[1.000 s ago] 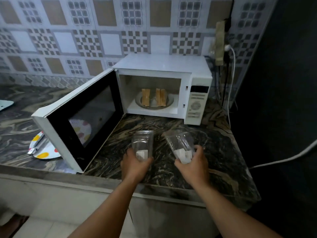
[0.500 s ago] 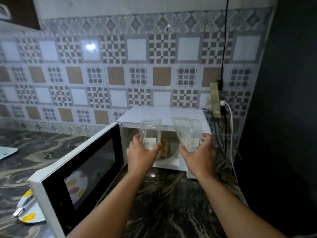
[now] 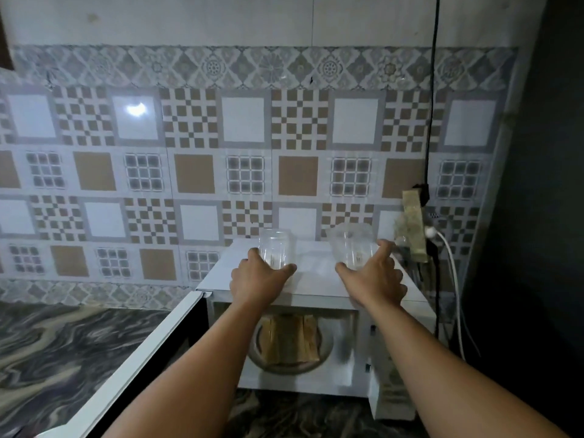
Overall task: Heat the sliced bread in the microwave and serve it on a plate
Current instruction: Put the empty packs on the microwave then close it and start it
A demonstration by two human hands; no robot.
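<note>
Sliced bread (image 3: 290, 339) lies on the round turntable plate (image 3: 326, 347) inside the white microwave (image 3: 316, 263), whose door (image 3: 151, 352) hangs open to the left. My left hand (image 3: 256, 282) grips a clear plastic container (image 3: 275, 248) that stands on the microwave's top. My right hand (image 3: 376, 279) wraps around a second clear container (image 3: 350, 241), also on the top, thumb on its left and fingers on its right. My forearms partly hide the oven's opening.
Dark marbled countertop (image 3: 63, 343) stretches to the left under the patterned tile wall. A socket block (image 3: 412, 226) with a white cable (image 3: 455, 279) and a black cord hangs right of the microwave. A dark wall (image 3: 537, 216) closes the right side.
Both hands lifted the two clear containers from the counter's front, past the microwave opening, onto the microwave's top. The view tilted upward to the wall.
</note>
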